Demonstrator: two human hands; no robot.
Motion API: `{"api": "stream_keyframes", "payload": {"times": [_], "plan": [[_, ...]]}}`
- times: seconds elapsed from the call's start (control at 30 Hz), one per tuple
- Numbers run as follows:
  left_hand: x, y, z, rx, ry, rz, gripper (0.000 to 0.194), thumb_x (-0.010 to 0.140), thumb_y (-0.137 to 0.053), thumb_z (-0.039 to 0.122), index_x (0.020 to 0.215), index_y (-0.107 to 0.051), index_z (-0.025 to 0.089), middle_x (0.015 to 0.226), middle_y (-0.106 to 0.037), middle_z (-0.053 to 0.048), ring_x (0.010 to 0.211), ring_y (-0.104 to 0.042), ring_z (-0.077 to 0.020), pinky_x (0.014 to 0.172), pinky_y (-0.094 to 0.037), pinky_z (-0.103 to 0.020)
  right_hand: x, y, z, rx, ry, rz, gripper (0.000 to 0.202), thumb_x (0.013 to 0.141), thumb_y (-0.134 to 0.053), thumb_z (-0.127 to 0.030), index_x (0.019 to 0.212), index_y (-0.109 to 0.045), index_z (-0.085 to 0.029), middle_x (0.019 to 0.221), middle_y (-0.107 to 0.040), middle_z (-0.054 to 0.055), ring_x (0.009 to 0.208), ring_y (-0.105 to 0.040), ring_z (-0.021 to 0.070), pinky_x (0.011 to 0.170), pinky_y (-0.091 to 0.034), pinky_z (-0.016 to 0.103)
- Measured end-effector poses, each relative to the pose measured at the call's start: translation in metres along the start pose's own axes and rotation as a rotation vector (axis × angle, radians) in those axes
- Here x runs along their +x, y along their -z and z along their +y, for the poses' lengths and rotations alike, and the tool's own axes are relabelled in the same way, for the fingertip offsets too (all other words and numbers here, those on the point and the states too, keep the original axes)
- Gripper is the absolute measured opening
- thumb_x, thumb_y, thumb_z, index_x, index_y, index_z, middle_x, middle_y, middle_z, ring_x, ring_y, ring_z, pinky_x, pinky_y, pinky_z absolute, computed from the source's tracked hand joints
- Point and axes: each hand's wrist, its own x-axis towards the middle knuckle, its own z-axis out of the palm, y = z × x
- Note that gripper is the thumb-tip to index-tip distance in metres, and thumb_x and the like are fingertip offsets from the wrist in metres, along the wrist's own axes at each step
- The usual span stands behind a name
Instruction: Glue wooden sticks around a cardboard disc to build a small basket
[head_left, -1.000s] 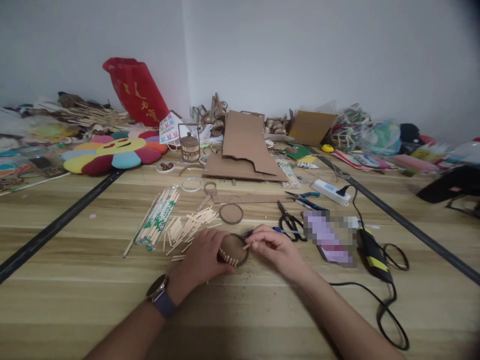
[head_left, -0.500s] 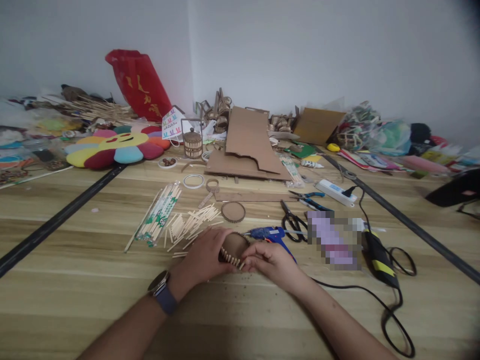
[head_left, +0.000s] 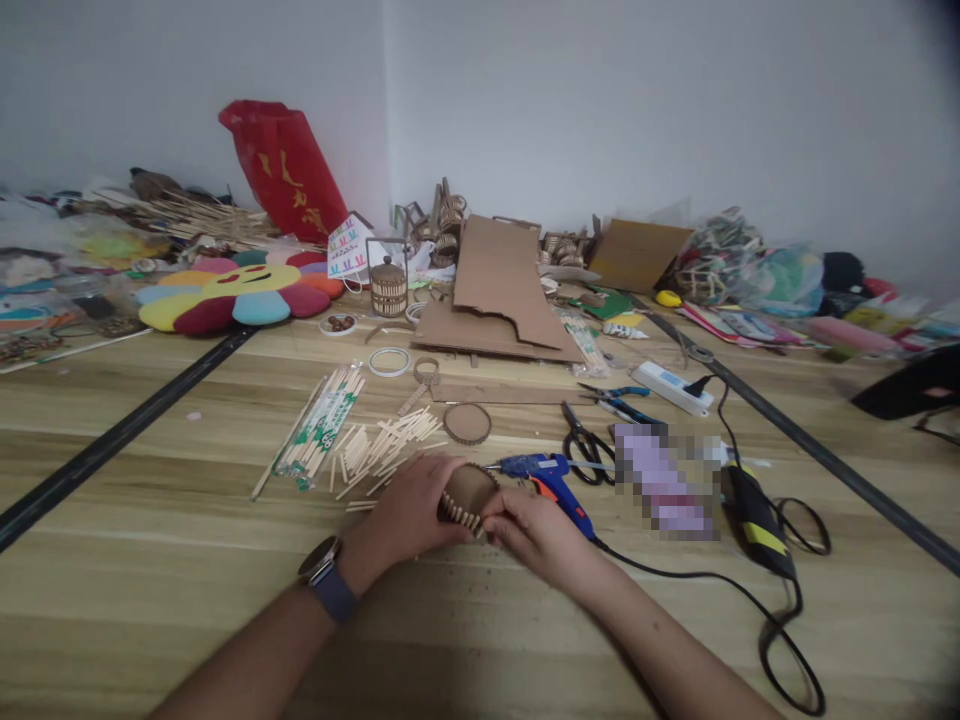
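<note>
My left hand (head_left: 409,508) is closed round the left side of a cardboard disc (head_left: 472,492). Short wooden sticks (head_left: 463,515) stand in a row along the disc's near rim. At the rim's near right, my right hand (head_left: 536,530) pinches with thumb and forefinger at the end of that row, on what looks like a short stick, mostly hidden by the fingertips. A blue hot glue gun (head_left: 551,480) lies just beyond my right hand. Past my left hand is a loose pile of cut sticks (head_left: 394,440). Another cardboard disc (head_left: 466,423) with a dark edge lies flat behind.
Black-handled scissors (head_left: 586,445), pliers (head_left: 619,392) and a white power strip (head_left: 670,387) lie to the right. The glue gun's black cord (head_left: 697,574) loops across the right side. Bagged sticks (head_left: 321,425) lie left; cardboard sheets (head_left: 495,280) and a small stick-sided basket (head_left: 388,287) stand behind.
My right fingers have closed in tighter on the disc's rim, and the hand has dropped slightly, uncovering more of the glue gun. My left hand keeps its hold.
</note>
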Motion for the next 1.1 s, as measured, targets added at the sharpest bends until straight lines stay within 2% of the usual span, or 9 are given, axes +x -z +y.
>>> {"api": "stream_keyframes", "payload": {"times": [0.4, 0.67, 0.93, 1.1], "plan": [[0.001, 0.001, 0.002, 0.015, 0.006, -0.012, 0.085, 0.06, -0.092, 0.039, 0.132, -0.049, 0.023, 0.132, -0.062, -0.013, 0.122, -0.057, -0.0352, 0.106, -0.041, -0.053, 0.0, -0.007, 0.003, -0.073, -0.011, 0.017, 0.016, 0.096, -0.049, -0.025, 0.085, -0.059, -0.021, 0.066, -0.067, 0.0, 0.065, -0.063, 0.0168, 0.063, -0.045, 0.024], [0.002, 0.001, 0.003, 0.001, 0.004, -0.003, 0.084, 0.06, -0.092, 0.041, 0.132, -0.051, 0.022, 0.132, -0.062, -0.013, 0.121, -0.058, -0.0355, 0.106, -0.041, -0.052, -0.002, -0.007, 0.002, -0.372, 0.035, -0.018, 0.015, 0.099, -0.048, -0.023, 0.09, -0.059, -0.02, 0.08, -0.071, 0.005, 0.07, -0.066, 0.0175, 0.062, -0.044, 0.024], [0.0, 0.0, 0.001, -0.004, -0.014, 0.023, 0.081, 0.064, -0.088, 0.043, 0.133, -0.051, 0.022, 0.132, -0.063, -0.014, 0.121, -0.058, -0.0359, 0.105, -0.044, -0.052, -0.003, -0.014, 0.007, -0.629, 0.165, 0.029, 0.015, 0.1, -0.048, -0.021, 0.09, -0.058, -0.018, 0.078, -0.072, 0.007, 0.067, -0.068, 0.0185, 0.058, -0.042, 0.024], [-0.001, -0.002, -0.001, -0.001, -0.02, 0.03, 0.081, 0.065, -0.088, 0.045, 0.133, -0.05, 0.022, 0.133, -0.062, -0.014, 0.12, -0.058, -0.0353, 0.104, -0.044, -0.052, -0.002, -0.013, 0.006, -0.62, 0.152, 0.024, 0.017, 0.101, -0.047, -0.02, 0.091, -0.061, -0.017, 0.08, -0.073, 0.008, 0.068, -0.069, 0.0185, 0.06, -0.046, 0.024]]}}
